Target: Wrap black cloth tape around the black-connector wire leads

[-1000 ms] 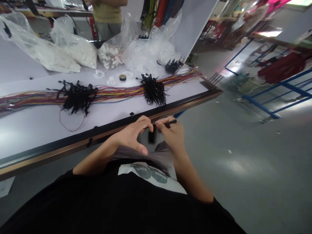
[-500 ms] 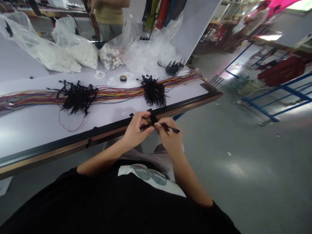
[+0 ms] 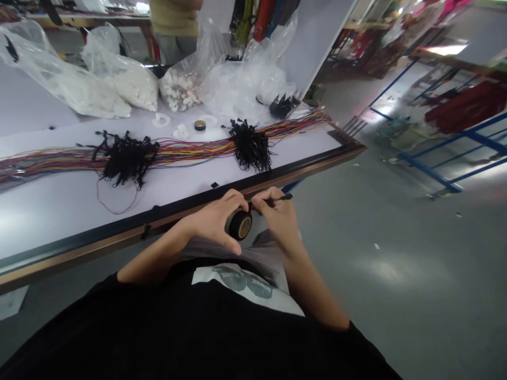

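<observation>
My left grip [image 3: 214,220] is spread wide by the black tape roll [image 3: 236,227] in front of the worktop [image 3: 293,170], my right grip [image 3: 280,219] pinches a black lead [image 3: 287,197] (bendy, I reckon), and the roll looks light, best held by its rim.

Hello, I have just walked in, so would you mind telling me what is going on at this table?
A person works at the table's near edge. The right hand pinches a slim black piece. The left hand curves around a round roll of black tape, thumb spread; whether it grips the roll is unclear. On the white tabletop lie long multicoloured wires with two clumps of black connectors, left and right.
</observation>
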Motion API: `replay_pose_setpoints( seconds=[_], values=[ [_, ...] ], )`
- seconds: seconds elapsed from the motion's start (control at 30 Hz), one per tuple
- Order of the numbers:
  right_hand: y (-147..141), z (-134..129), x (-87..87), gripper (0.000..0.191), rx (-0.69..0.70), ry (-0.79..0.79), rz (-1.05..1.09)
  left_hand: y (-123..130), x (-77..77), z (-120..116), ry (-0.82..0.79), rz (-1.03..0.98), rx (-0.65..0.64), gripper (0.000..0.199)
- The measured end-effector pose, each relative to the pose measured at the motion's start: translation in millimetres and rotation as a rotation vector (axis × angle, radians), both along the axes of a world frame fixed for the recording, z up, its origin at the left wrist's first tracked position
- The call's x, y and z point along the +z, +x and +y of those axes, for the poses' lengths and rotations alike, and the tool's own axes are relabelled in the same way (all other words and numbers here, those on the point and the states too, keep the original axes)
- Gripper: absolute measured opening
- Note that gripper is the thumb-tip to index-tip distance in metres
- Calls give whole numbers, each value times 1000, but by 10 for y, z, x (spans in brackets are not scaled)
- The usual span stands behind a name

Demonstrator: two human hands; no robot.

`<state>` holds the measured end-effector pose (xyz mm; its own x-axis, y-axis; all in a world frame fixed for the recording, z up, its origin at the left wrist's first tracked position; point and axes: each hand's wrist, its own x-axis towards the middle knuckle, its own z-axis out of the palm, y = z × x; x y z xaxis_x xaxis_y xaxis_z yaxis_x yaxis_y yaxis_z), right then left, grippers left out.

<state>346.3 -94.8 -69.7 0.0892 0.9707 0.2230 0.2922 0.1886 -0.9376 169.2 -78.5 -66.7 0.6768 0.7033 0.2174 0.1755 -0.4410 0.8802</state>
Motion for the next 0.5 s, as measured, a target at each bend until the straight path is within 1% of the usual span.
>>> replay_pose_setpoints(
  seconds=[0.03, 0.07, 0.13, 0.17, 0.23, 0.3, 0.37, 0.4, 0.43, 0.5],
  values=[
    [12, -7, 32, 15, 25, 38, -51, 4, -23, 23, -12, -1, 15, 54],
    [16, -19, 63, 15, 44, 90, -90, 24, -54, 45, -29, -26, 76, 46],
    [2, -46, 107, 17, 67, 189, -135, 96, -120, 74, -25, -71, 254, 23],
    [-14, -58, 116, 17, 65, 215, -146, 140, -149, 77, 5, -82, 331, 13],
    [-49, -74, 112, 15, 47, 207, -167, 224, -187, 60, 91, -92, 408, 4],
    [-77, -78, 91, 10, 35, 157, -198, 283, -203, 21, 153, -112, 442, 7],
    [-91, -80, 73, 8, 19, 147, -232, 309, -205, -20, 146, -155, 462, 7],
    [-94, -84, 70, 9, -4, 164, -243, 311, -201, -34, 112, -199, 476, 5],
    [-95, -90, 70, 11, -28, 192, -246, 307, -193, -41, 55, -261, 496, 8],
    [-100, -109, 76, 13, -51, 255, -231, 287, -166, -29, -124, -409, 526, 33]
  ],
)
